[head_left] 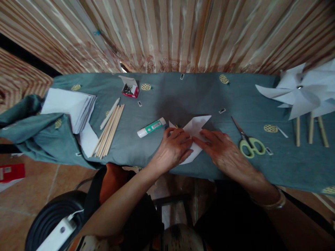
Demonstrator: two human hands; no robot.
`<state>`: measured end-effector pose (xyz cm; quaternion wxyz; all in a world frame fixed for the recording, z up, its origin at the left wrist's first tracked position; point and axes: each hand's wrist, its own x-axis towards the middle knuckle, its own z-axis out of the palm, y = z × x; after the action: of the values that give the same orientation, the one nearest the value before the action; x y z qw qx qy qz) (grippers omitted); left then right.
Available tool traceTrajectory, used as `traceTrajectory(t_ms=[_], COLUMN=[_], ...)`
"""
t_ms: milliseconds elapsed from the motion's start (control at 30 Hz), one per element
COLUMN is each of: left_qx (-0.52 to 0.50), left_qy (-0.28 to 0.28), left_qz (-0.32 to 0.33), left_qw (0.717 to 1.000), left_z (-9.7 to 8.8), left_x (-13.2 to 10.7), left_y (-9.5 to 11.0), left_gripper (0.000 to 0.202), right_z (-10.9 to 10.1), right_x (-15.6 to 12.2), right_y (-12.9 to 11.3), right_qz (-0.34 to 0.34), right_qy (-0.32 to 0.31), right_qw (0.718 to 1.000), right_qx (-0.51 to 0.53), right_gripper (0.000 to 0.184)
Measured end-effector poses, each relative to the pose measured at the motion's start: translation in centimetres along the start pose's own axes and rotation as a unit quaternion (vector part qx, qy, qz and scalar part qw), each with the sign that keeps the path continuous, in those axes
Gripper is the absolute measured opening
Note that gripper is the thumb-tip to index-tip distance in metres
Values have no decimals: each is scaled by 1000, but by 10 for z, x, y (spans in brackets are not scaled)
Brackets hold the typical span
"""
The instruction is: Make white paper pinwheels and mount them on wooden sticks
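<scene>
A white paper [196, 126], cut and folded into pointed flaps, lies on the cloth near the table's front edge. My left hand [175, 144] is closed over its left side, fingers bent and pressed down on it. From the right, my right hand [218, 148] grips the same paper, with thumb and forefinger close to its middle. The hands almost meet there and hide part of the paper. Left of them lies a glue stick [151, 127] with its cap on. Scissors [248, 141] with green handles rest to the right of my right hand.
Wooden sticks [111, 130] and a white pen [110, 113] lie left, beside a stack of white paper [70, 106]. An opened red box [130, 87] of small metal pieces stands behind. Finished paper pinwheels [298, 88] on sticks lie far right. A pleated curtain [167, 35] hangs behind the table.
</scene>
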<state>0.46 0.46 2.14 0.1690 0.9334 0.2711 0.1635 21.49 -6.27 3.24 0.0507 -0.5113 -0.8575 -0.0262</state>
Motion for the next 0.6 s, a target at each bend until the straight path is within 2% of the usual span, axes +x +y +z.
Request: traceTrajectory(t_ms=[167,333,467,600], left_qx=[1,-3,1,0], left_qy=[24,47,41,36], left_qz=[9,5,2,7], left_qw=[1000,999,999,999], left_z=[2,1,2,3], left_x=[-2,-4,-3,-1], left_y=[-2,-5,-5,-4], left_gripper=[24,25,26,26], right_z=[2,2,3,6], right_x=[5,7,7,6], right_y=[-3,-7,-8,-7], right_qz=[26,46,34,33], right_qy=[8,16,39,36], right_qw=[998,996,996,996], right_qx=[63,79,67,75], right_gripper=[49,46,43,48])
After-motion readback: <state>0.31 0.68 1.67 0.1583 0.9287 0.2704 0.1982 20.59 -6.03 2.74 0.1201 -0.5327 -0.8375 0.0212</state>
